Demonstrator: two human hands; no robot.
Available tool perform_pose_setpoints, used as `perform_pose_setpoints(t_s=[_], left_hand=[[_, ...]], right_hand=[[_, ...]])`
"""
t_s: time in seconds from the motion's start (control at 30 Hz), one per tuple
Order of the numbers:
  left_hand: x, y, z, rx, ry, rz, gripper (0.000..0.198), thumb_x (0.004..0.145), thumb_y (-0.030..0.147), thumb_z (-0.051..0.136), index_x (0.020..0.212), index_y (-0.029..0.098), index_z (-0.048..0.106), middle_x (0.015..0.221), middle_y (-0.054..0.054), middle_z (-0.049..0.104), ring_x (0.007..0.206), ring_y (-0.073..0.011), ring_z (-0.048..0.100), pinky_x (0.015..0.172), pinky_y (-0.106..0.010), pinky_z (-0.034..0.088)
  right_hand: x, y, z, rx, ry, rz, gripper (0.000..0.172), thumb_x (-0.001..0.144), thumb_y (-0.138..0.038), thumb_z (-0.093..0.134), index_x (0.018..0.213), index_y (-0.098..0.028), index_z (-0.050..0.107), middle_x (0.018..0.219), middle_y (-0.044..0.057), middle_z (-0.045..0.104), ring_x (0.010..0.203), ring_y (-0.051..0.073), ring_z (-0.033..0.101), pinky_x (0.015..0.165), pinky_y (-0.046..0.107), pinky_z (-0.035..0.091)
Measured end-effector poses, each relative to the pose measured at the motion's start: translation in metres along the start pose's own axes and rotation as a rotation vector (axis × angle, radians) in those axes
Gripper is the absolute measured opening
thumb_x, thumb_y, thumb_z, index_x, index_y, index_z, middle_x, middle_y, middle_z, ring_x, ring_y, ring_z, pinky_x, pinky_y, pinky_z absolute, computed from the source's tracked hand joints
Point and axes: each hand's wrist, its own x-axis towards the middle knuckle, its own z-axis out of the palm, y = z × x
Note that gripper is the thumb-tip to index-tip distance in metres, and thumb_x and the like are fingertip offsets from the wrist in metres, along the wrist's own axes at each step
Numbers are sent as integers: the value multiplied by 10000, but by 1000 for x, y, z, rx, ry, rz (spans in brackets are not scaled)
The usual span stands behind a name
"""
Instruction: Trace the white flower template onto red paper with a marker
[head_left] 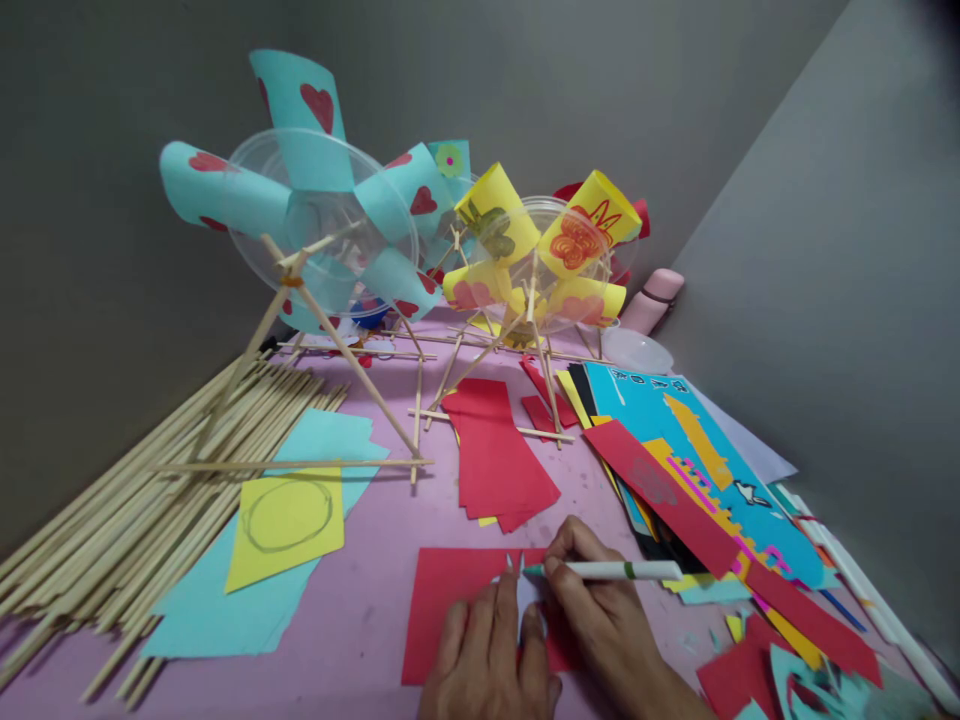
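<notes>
A sheet of red paper [435, 580] lies on the pink table surface in front of me. My left hand [487, 650] rests flat on it, its fingers pressing down a small pale paper cutout [529, 596] with pointed tips, most of it covered. In my right hand [600, 610] is a white marker [630, 571] with a green band, pinched near its tip. That greenish tip touches or hovers just beside the cutout's edge; I cannot tell which.
Ahead stand a light-blue paper wheel [311, 150] with hearts and a yellow one [577, 240] on stick frames. Wooden sticks [150, 480] and blue paper [225, 590] lie left. Red pieces [495, 450] sit in the middle, a decorated blue folder [637, 400] and scraps right.
</notes>
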Motion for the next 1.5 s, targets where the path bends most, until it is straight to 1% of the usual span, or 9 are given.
perform_pose_setpoints(t_s=[0.2, 0.37, 0.57, 0.67, 0.83, 0.97, 1.1, 1.33, 1.5], left_hand=[[1, 0, -1, -2, -15, -12, 299, 932, 212, 332, 925, 194, 631, 944, -79, 727, 822, -207, 664, 816, -355, 391], [1, 1, 0, -16, 1, -21, 336, 951, 229, 309, 927, 185, 642, 935, -84, 727, 812, -210, 663, 811, -354, 387], [1, 1, 0, -31, -6, -17, 321, 936, 200, 329, 928, 164, 648, 964, -105, 721, 821, -229, 661, 804, -373, 391], [1, 2, 1, -33, -2, -21, 320, 941, 214, 333, 930, 162, 648, 963, -106, 721, 817, -230, 659, 803, -370, 393], [-1, 3, 5, -31, 43, -26, 356, 964, 241, 307, 920, 160, 651, 956, -112, 719, 820, -236, 657, 807, -375, 398], [-2, 4, 6, -34, 41, -38, 355, 966, 249, 313, 919, 173, 656, 962, -105, 719, 829, -235, 657, 815, -376, 396], [-1, 4, 5, -33, 38, -49, 372, 973, 263, 299, 935, 171, 657, 965, -98, 720, 824, -229, 657, 815, -370, 395], [-1, 4, 5, -39, 55, -47, 364, 970, 259, 307, 908, 166, 653, 947, -101, 723, 811, -230, 656, 813, -370, 395], [-1, 4, 6, -40, 50, -48, 364, 972, 265, 307, 927, 167, 654, 960, -106, 723, 812, -237, 658, 811, -379, 393]], right_hand=[[2, -3, 2, 43, -59, 10, 168, 847, -240, 409, 680, -228, 395, 575, -62, 411, 502, 118, 409, 473, 224, 325], [1, -2, 3, 53, -99, 11, 160, 856, -242, 415, 698, -224, 399, 600, -60, 413, 514, 115, 416, 483, 223, 328], [3, -3, 4, 70, -110, 28, 153, 841, -244, 413, 691, -226, 389, 581, -68, 391, 504, 114, 385, 476, 225, 316], [3, -4, 4, 55, -114, 32, 152, 843, -242, 398, 692, -227, 384, 569, -71, 386, 495, 113, 374, 469, 224, 308], [1, -2, 3, 48, -98, 2, 168, 862, -248, 401, 696, -226, 393, 578, -67, 397, 497, 114, 385, 468, 224, 305], [-1, 1, 2, 30, -83, -1, 177, 878, -257, 402, 704, -225, 408, 568, -69, 397, 489, 117, 397, 469, 227, 304], [0, 0, 2, 22, -102, -8, 176, 877, -243, 384, 703, -231, 400, 539, -83, 358, 468, 117, 369, 459, 230, 292], [4, -5, 4, 19, -127, -5, 167, 860, -230, 372, 693, -234, 377, 551, -81, 357, 476, 113, 371, 466, 228, 302], [2, -4, 3, 58, -115, 5, 163, 849, -235, 381, 686, -240, 368, 532, -84, 355, 457, 115, 369, 438, 227, 290]])
